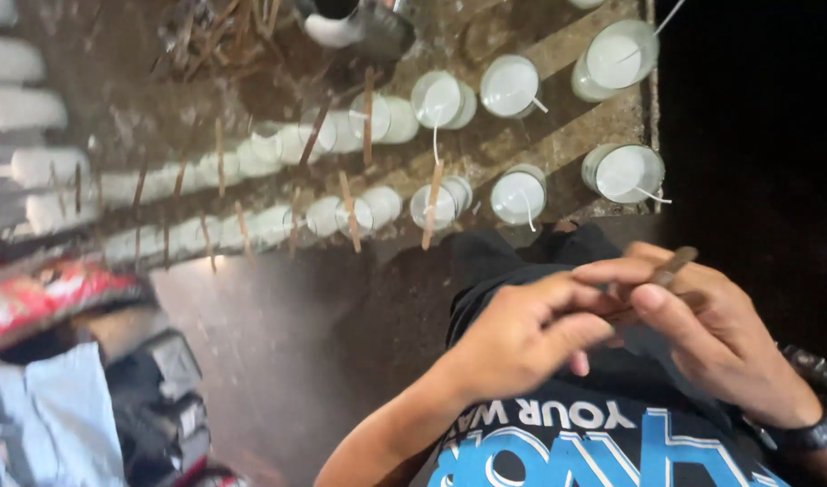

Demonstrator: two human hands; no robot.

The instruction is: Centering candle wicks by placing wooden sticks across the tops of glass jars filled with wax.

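Holding a thin brown stick (670, 267) between them, both hands sit close together just above the person's lap. The right hand (716, 329) pinches the stick with thumb and fingers, and its tip pokes up past the fingers, so it is easy to see. The left hand (522, 334) has its fingers curled in beside the stick, likely to steady it, but I cannot tell if it really grips it, because the lower end is hidden between the hands. A dark watch (815, 397) is on the right wrist, partly cut off by the edge. Lower left are a red packet (48, 298) and some dark and pale things, too blurry to name. Farther off, rows of small glass cups (517, 194) full of white wax stand on a stone slab (558, 135). Some have a stick laid across the top (431, 216), maybe to keep the white string in the middle. The cups at far left are a white blur. At the top, a grey pot (377, 27) is cut off.
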